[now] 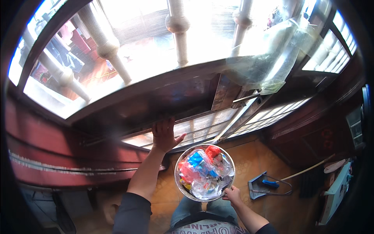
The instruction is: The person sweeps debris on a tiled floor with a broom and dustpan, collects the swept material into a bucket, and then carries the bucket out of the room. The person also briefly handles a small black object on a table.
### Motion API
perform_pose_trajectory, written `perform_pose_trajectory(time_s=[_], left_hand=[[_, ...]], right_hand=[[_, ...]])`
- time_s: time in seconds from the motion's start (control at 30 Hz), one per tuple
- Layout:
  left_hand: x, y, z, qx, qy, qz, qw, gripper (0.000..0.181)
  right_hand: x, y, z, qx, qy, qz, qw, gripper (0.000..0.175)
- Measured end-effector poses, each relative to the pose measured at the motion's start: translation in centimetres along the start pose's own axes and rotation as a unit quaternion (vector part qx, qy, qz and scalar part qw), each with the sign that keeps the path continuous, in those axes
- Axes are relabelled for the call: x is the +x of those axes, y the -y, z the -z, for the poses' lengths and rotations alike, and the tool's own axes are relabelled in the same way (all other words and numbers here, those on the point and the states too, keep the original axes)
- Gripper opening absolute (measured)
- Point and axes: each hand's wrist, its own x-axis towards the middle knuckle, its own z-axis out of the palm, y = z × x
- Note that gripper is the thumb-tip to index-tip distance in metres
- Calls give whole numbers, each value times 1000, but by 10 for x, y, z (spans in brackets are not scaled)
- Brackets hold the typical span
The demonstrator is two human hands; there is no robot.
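My left hand [165, 136] is spread with its fingertips against the lower part of a dark sliding door or window panel [140, 108], and its thumb points right. My right hand [232, 195] grips the rim of a round bin [176, 172] at its lower right; the bin is in front of my legs. Crumpled plastic bags and wrappers [204, 169], clear, red, pink and blue, fill the bin up to the rim.
A dustpan [257, 190] and a blue-headed broom [271, 183] lie right of the bin on the orange tiled floor [242, 158]. Clear plastic [277, 55] hangs at the frame, upper right. Red furniture [73, 152] stands left, and a light box-like object [336, 193] far right.
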Motion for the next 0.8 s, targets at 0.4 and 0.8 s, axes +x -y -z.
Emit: perform_pose_trajectory(time_s=[0.4, 0.8], left_hand=[[11, -4, -46, 35, -42, 105, 993, 86], [24, 6, -87, 173, 0, 228, 958, 80]], right_hand=[[49, 34, -39, -13, -15, -23, 1000, 15], [155, 89, -40, -29, -15, -40, 999, 19]])
